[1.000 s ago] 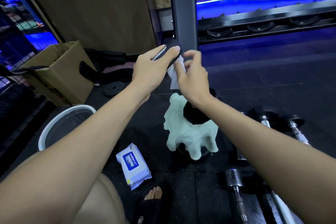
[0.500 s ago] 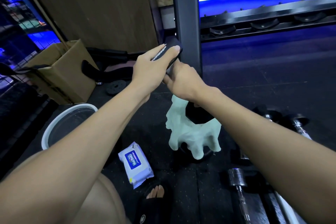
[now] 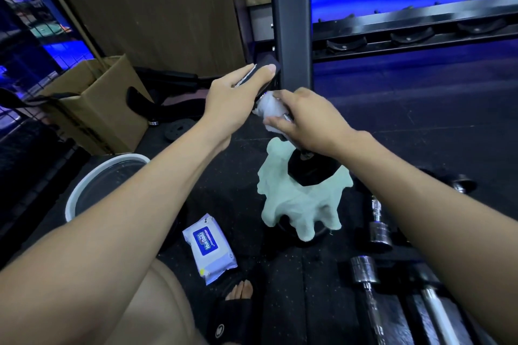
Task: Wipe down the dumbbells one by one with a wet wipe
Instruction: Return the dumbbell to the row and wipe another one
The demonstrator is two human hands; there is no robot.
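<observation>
A black dumbbell (image 3: 311, 173) stands upright on a pale green cloth (image 3: 297, 204) on the floor. My left hand (image 3: 235, 101) holds its top black head (image 3: 267, 68) with fingers laid over it. My right hand (image 3: 308, 120) grips a white wet wipe (image 3: 270, 108) wrapped round the chrome handle just under that head. The lower head rests in the cloth. A white and blue wet wipe pack (image 3: 208, 246) lies on the floor near my foot.
Several chrome dumbbells (image 3: 378, 235) lie on the floor at the lower right. A round white-rimmed bin (image 3: 84, 190) and a cardboard box (image 3: 92, 103) stand at the left. A dark rack post (image 3: 291, 19) rises right behind the hands, with rack rails to its right.
My right hand went from pinching the wipe beside the top head to closing round the handle with it, and has slid slightly down. My left hand stays on the top head.
</observation>
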